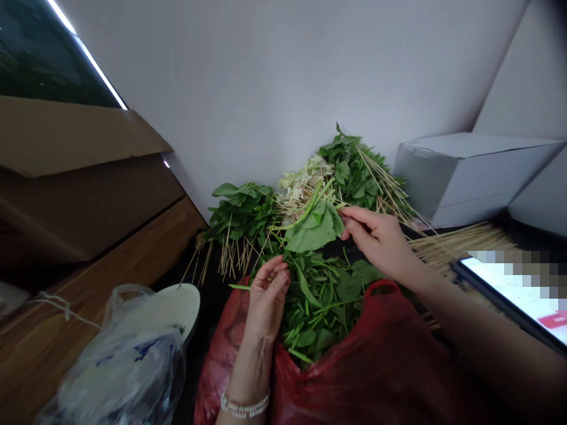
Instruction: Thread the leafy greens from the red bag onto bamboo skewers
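Observation:
My right hand pinches a large green leaf with a pale stem by its right edge, above the pile of greens. Lower and to the left, my left hand has its fingers drawn together at the edge of the greens; what lies between the fingertips is too small to make out. Loose leafy greens fill an open red plastic bag beneath both hands. Behind them lie skewered bunches of green leaves, pale cut vegetable pieces and another skewered leafy bunch.
Bare wooden skewers lie at the right, beside a phone with a lit screen. A white box stands against the wall. On the left are a cardboard box, a white bowl and a clear plastic bag.

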`<state>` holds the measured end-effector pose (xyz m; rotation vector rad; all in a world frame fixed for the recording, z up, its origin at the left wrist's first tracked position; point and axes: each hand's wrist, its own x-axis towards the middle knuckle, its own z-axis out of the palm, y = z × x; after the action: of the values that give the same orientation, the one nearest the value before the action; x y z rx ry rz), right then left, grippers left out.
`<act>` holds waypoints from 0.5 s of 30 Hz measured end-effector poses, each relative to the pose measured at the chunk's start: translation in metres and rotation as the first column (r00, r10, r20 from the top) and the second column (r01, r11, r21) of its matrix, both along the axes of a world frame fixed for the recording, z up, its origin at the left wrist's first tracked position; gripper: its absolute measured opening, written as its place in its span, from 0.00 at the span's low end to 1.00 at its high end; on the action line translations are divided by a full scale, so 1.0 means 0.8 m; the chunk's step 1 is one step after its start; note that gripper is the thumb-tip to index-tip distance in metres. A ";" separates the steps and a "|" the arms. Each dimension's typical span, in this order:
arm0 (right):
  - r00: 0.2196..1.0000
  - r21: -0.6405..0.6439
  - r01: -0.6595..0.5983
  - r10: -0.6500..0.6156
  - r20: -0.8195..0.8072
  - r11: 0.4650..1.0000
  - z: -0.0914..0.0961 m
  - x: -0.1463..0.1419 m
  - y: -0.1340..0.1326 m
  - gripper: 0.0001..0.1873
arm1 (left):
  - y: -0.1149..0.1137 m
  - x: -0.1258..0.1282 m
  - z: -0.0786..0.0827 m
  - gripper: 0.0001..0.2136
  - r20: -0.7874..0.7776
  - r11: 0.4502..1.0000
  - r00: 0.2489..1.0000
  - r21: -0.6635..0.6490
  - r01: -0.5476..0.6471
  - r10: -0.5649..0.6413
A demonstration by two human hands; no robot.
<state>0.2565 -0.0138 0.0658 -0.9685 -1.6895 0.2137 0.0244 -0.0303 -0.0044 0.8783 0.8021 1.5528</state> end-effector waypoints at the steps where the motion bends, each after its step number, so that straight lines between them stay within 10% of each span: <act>1: 1.000 -0.003 -0.004 0.004 -0.005 1.000 0.000 0.000 0.000 0.14 | 0.000 0.000 -0.002 0.16 -0.055 0.999 0.997 0.020 -0.045 0.046; 8: 0.999 0.003 -0.031 0.031 -0.014 1.000 0.000 0.000 0.001 0.14 | -0.003 0.006 -0.010 0.11 -0.670 0.965 0.705 0.250 -0.082 0.234; 15: 1.000 0.006 -0.024 0.024 0.003 1.000 0.001 0.000 -0.001 0.15 | -0.002 0.009 -0.020 0.20 -0.866 0.950 0.432 0.305 0.059 0.251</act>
<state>0.2568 -0.0145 0.0668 -0.9450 -1.7044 0.2230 0.0317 -0.0322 -0.0207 2.0247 1.4159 1.2160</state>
